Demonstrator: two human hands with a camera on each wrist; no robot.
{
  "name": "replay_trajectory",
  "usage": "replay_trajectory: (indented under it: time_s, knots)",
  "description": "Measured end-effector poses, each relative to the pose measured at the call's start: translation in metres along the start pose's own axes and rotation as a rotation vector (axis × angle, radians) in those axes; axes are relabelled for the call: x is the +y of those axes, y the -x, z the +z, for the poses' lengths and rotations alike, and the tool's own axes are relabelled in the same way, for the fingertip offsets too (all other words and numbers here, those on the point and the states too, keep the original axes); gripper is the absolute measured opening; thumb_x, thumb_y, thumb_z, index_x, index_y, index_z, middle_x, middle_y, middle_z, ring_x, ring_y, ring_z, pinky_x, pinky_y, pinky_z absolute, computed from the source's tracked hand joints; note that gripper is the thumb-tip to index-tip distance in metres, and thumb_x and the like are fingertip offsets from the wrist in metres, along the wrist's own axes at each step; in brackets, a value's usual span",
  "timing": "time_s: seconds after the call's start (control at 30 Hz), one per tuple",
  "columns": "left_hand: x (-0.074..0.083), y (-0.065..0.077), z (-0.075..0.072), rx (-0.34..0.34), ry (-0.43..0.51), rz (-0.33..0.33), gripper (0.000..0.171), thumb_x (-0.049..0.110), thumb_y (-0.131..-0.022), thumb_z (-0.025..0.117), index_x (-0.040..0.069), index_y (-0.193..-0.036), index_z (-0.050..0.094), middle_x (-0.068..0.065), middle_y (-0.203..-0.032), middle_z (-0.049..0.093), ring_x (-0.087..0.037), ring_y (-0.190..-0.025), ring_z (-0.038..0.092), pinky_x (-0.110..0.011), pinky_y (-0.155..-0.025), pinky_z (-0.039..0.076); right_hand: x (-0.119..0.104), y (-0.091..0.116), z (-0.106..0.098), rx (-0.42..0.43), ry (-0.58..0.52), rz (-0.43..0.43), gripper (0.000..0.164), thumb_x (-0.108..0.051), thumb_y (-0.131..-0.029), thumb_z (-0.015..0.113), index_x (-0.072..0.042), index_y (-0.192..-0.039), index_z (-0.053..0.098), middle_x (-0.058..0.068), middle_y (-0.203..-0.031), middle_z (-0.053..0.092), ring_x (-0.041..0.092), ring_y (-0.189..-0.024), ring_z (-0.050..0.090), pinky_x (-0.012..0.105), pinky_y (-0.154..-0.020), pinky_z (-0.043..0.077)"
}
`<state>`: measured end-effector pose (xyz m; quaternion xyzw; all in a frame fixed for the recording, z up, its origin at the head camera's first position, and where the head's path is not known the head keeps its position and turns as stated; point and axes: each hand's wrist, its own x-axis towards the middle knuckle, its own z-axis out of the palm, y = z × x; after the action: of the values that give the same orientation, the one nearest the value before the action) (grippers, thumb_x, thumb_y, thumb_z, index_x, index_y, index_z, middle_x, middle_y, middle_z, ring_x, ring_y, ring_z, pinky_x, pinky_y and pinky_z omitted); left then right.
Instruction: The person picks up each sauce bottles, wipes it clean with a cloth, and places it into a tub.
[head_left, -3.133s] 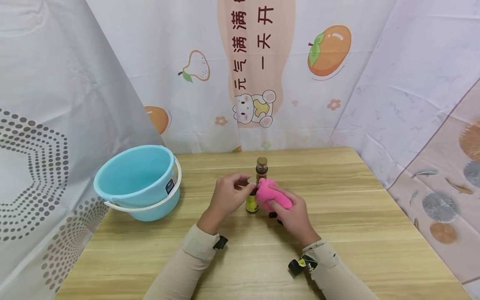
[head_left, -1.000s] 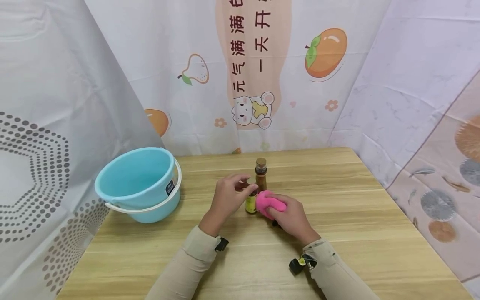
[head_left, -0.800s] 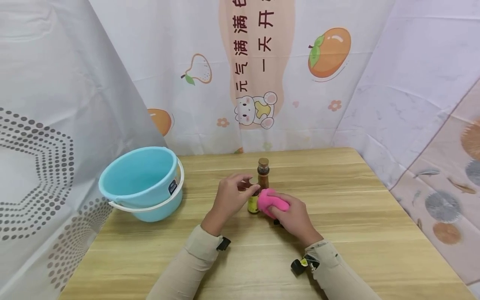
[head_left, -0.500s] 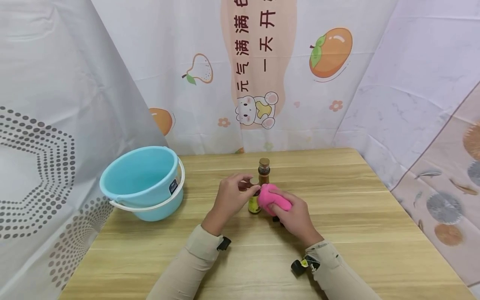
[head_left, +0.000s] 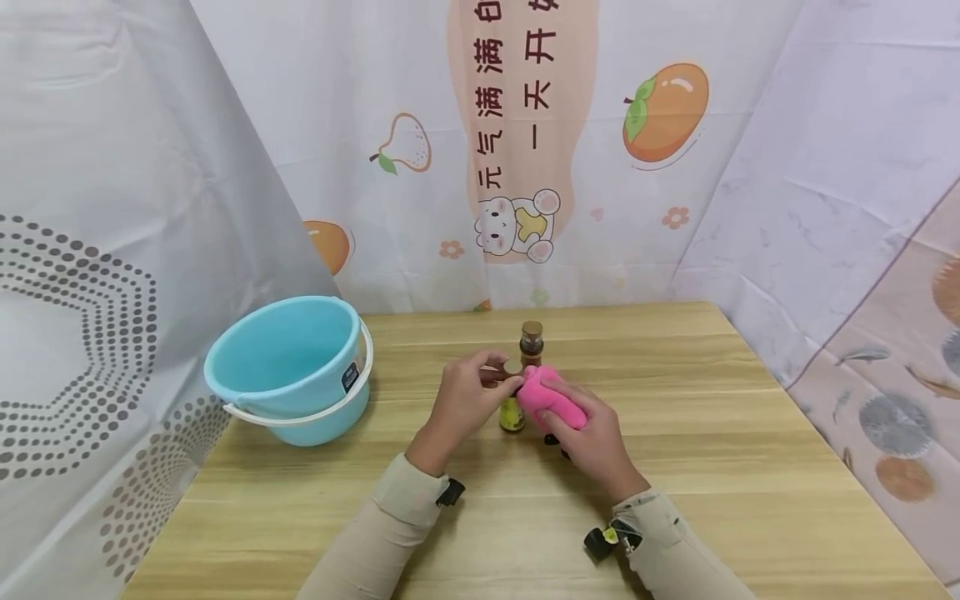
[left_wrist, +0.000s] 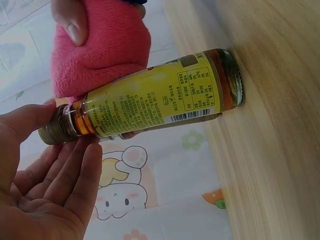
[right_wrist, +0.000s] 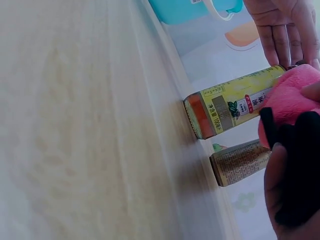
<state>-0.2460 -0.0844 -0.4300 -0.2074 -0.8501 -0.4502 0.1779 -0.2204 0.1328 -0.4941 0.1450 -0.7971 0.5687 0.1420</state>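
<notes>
A small sesame oil bottle with a yellow label stands upright on the table. My left hand holds it at the cap, with the thumb on one side and the fingers behind. My right hand grips a bunched pink cloth pressed against the side of the bottle, near its neck and upper label. In the right wrist view the cloth hides the bottle's upper part. A second bottle with a brown cap stands behind, partly covered by the cloth; neither hand visibly grips it.
A light blue bucket with a white handle stands at the left of the wooden table. Printed curtains hang behind and on both sides. A black object shows under my right hand.
The right hand has shifted the pink cloth down and back up slightly along the bottle. My left hand has stayed at the cap. The whole head view has drifted a little.
</notes>
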Motion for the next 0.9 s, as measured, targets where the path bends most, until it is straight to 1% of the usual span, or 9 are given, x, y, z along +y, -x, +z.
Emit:
replay_trajectory:
  time_s: [0.13,0.27,0.4,0.43,0.6,0.67,0.73,0.8,0.9]
  knots:
    - [0.0005,-0.0003,0.0004,-0.004,-0.004,0.005,0.03,0.022,-0.09,0.084,0.004,-0.111,0.071,-0.009,-0.103,0.075,-0.017,-0.084,0.079,-0.017,-0.07,0.061,0.0024,-0.0002,-0.0001,-0.014,0.037,-0.008,0.043,-0.022,-0.091,0.082,-0.037,-0.13,0.071,-0.003,-0.135,0.068,0.017,-0.1,0.065,0.029,-0.075,0.059]
    - [0.0007,-0.0012,0.0,-0.004,-0.004,0.027,0.031,0.021,-0.091,0.083,0.005,-0.114,0.071,-0.011,-0.105,0.076,-0.017,-0.084,0.079,-0.017,-0.072,0.062,0.0046,-0.0013,-0.0001,-0.021,0.06,-0.016,0.044,-0.02,-0.091,0.082,-0.037,-0.13,0.071,-0.003,-0.133,0.068,0.017,-0.1,0.066,0.029,-0.076,0.059]
    - [0.0005,-0.0012,-0.0009,-0.006,0.001,0.043,0.029,0.019,-0.091,0.082,0.005,-0.115,0.073,-0.009,-0.105,0.076,-0.017,-0.084,0.078,-0.017,-0.071,0.062,0.0058,-0.0027,0.0003,-0.038,0.067,-0.002,0.043,-0.021,-0.091,0.082,-0.036,-0.13,0.071,-0.003,-0.134,0.068,0.017,-0.1,0.066,0.03,-0.077,0.059]
    - [0.0004,-0.001,-0.0011,-0.009,0.003,0.043,0.029,0.019,-0.091,0.082,0.006,-0.115,0.073,-0.008,-0.106,0.076,-0.016,-0.084,0.078,-0.017,-0.071,0.061,0.006,-0.0029,0.0004,-0.046,0.064,0.009,0.043,-0.021,-0.091,0.082,-0.035,-0.13,0.071,-0.003,-0.134,0.069,0.017,-0.099,0.066,0.03,-0.076,0.059]
    - [0.0003,-0.0002,-0.002,-0.017,-0.005,0.026,0.028,0.02,-0.091,0.082,0.008,-0.115,0.074,-0.007,-0.106,0.075,-0.014,-0.083,0.078,-0.017,-0.072,0.061,0.0068,-0.0031,0.0013,-0.088,0.058,0.104,0.041,-0.022,-0.091,0.081,-0.035,-0.129,0.072,-0.002,-0.129,0.07,0.019,-0.083,0.064,0.03,-0.062,0.058]
    - [0.0006,0.0,-0.0022,-0.018,-0.006,0.022,0.029,0.02,-0.09,0.083,0.008,-0.115,0.073,-0.006,-0.105,0.075,-0.014,-0.083,0.078,-0.018,-0.072,0.062,0.0072,-0.0031,0.0014,-0.103,0.064,0.128,0.041,-0.021,-0.09,0.081,-0.034,-0.128,0.072,-0.001,-0.13,0.07,0.019,-0.08,0.063,0.03,-0.06,0.057]
    - [0.0003,0.0001,-0.0019,-0.016,-0.009,0.02,0.029,0.021,-0.09,0.083,0.009,-0.115,0.074,-0.006,-0.105,0.076,-0.014,-0.082,0.078,-0.018,-0.071,0.062,0.0075,-0.0032,0.0014,-0.118,0.072,0.154,0.042,-0.021,-0.09,0.081,-0.036,-0.128,0.072,0.0,-0.127,0.071,0.018,-0.076,0.063,0.03,-0.058,0.057]
    - [0.0004,0.0001,-0.0016,-0.016,-0.008,0.017,0.029,0.021,-0.09,0.083,0.009,-0.115,0.074,-0.006,-0.105,0.076,-0.014,-0.082,0.078,-0.018,-0.072,0.062,0.0077,-0.0031,0.0009,-0.13,0.076,0.18,0.043,-0.02,-0.09,0.081,-0.035,-0.129,0.072,0.003,-0.119,0.073,0.017,-0.069,0.063,0.03,-0.055,0.056]
    - [0.0007,0.0005,-0.0005,-0.02,0.001,0.021,0.028,0.02,-0.091,0.083,0.008,-0.115,0.073,-0.008,-0.105,0.075,-0.017,-0.083,0.078,-0.023,-0.072,0.064,0.0074,-0.0021,-0.0001,-0.149,0.075,0.23,0.044,-0.02,-0.089,0.081,-0.034,-0.129,0.073,0.007,-0.101,0.073,0.017,-0.058,0.062,0.031,-0.05,0.055]
